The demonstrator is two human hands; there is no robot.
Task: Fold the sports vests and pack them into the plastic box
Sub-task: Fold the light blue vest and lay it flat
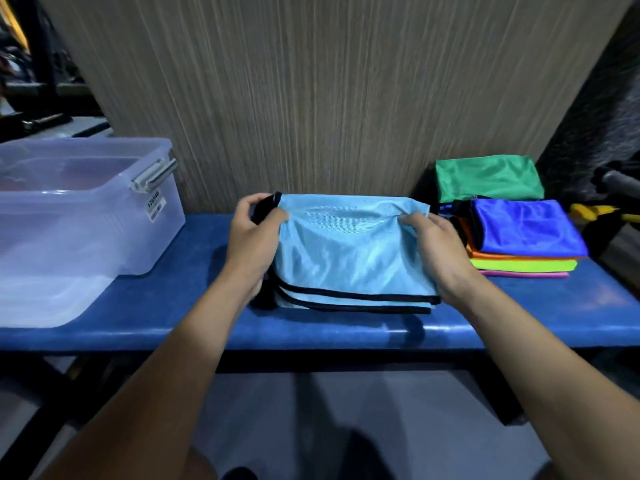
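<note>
With my left hand (251, 230) and right hand (438, 251) each pinching a top corner of the folded light-blue mesh vest (349, 258) at frame centre on the blue bench (173, 306), I judge its slippery layers could slide apart before reaching the clear plastic box (104, 237) at left.

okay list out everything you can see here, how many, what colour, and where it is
light blue vest: one, black trim, folded, middle of bench
plastic box: one, clear, left end of bench
green vest: one, folded, by the wall on the right
stacked vests: blue on top, then orange, lime, pink, right end
bench: one, blue
wall panel: one, wood-grain, behind bench
left hand: pinches the light blue vest's left corner
right hand: grips its right edge
</note>
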